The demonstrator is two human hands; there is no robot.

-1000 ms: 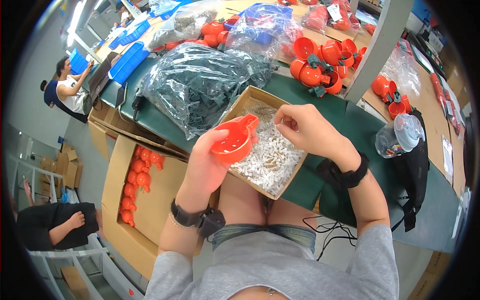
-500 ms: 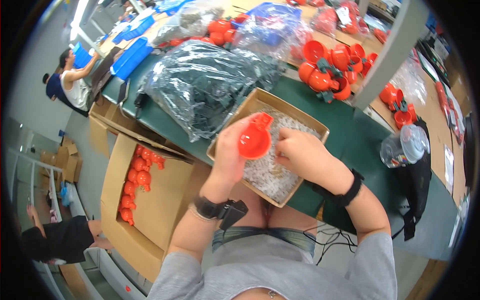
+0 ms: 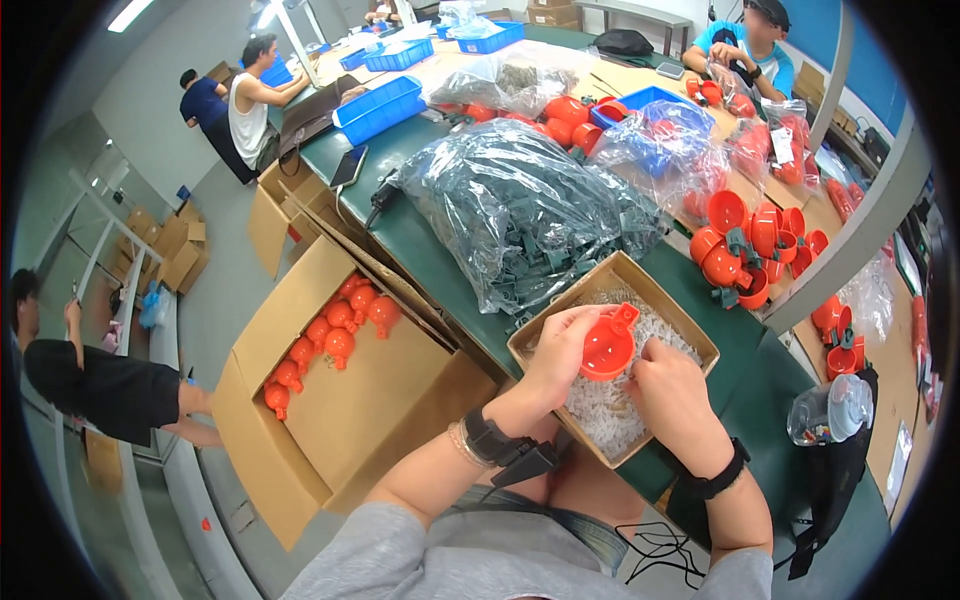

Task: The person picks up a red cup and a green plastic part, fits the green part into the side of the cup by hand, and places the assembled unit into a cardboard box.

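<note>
Now both hands meet over a box of small white parts.
Left hand (image 3: 556, 352) grips an orange plastic cup (image 3: 607, 347) by its rim; right hand (image 3: 668, 378), fingers curled, touches the cup's far side. Beneath them sits the cardboard box (image 3: 640, 281); beyond lies a bag of dark green parts (image 3: 520, 215).

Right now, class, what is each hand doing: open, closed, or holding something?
Left hand: closed on the orange cup.
Right hand: fingers curled beside the cup over the box of small white parts; whether it grips anything cannot be told.
</note>
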